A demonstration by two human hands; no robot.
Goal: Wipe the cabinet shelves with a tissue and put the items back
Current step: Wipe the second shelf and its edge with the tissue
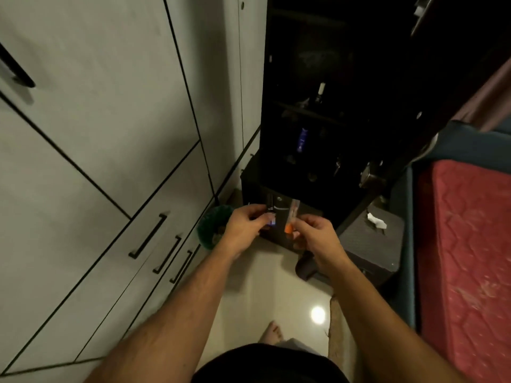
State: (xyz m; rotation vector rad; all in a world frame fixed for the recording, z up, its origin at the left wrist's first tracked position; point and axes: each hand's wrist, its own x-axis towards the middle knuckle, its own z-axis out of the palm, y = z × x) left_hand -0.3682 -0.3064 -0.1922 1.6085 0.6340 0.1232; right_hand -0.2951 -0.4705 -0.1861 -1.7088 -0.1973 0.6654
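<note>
Pinched in right hand (pixel 315 233): slim pale tube with orange cap (pixel 291 219), cap end down near the fingertips, body angled up and away — probably raised for a look before shelving. Gripped in left hand (pixel 244 225): small dark items (pixel 269 214), one with a blue-lit end, fingers curled round them; exact kind too blurred to tell. Both hands held close together at waist height over pale floor (pixel 265 286), clear of any surface, apparently sorting what goes back next. Beyond, at left: green round object (pixel 214 230) on the floor beside white drawer fronts (pixel 132 244). At right: dark box with white tissue (pixel 376 220) lying on top, near a red mattress (pixel 470 258). Farthest: open dark cabinet (pixel 309 120), shelves dim, blue bottle (pixel 302 139) already on a middle shelf — return of items seemingly under way.
</note>
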